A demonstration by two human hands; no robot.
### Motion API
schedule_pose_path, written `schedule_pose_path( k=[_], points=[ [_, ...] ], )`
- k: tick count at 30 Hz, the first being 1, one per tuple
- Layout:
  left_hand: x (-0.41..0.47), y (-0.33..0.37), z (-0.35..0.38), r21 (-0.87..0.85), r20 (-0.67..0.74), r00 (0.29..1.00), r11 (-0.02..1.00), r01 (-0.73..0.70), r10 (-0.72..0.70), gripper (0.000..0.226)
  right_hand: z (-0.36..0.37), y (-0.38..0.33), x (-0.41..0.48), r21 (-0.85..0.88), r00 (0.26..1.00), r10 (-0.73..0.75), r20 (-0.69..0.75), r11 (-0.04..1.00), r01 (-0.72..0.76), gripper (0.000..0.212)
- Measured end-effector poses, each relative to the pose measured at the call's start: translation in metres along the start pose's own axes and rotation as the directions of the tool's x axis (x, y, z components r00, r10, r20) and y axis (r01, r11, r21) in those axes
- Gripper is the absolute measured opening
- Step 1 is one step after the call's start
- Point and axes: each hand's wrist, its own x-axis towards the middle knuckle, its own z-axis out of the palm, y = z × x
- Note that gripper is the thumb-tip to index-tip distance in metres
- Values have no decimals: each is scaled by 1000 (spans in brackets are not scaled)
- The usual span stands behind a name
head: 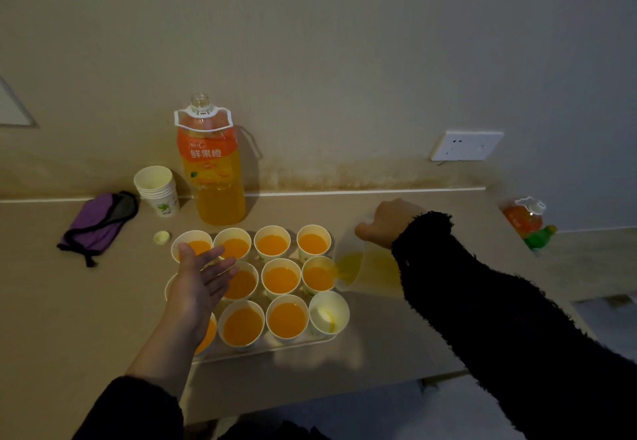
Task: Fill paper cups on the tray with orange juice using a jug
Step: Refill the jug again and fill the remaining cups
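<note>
We counted twelve cups (272, 244) on one tray (275, 350): ten showed juice (312, 243), one was nearly empty, one was mostly hidden. We also counted one jug (372, 274), one big bottle (213, 177), one cup stack (157, 188), one cap (162, 237), one pouch (96, 222).

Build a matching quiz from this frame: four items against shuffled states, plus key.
Items:
1. jug
2. front-right cup
3. juice bottle
4. purple pouch

States:
A. lying flat, far left
B. tilted, pouring
C. nearly empty
D. upright, cap off

Pairs: 1-B, 2-C, 3-D, 4-A
</note>
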Motion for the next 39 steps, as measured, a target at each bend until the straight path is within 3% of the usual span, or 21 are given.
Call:
schedule_pose_path(
  k=[39],
  points=[
    [3, 4, 2, 16, 19, 1000, 1000, -3, 3, 69, -3, -4, -2, 27, 1000, -21, 14, 999, 20, 48]
  ],
)
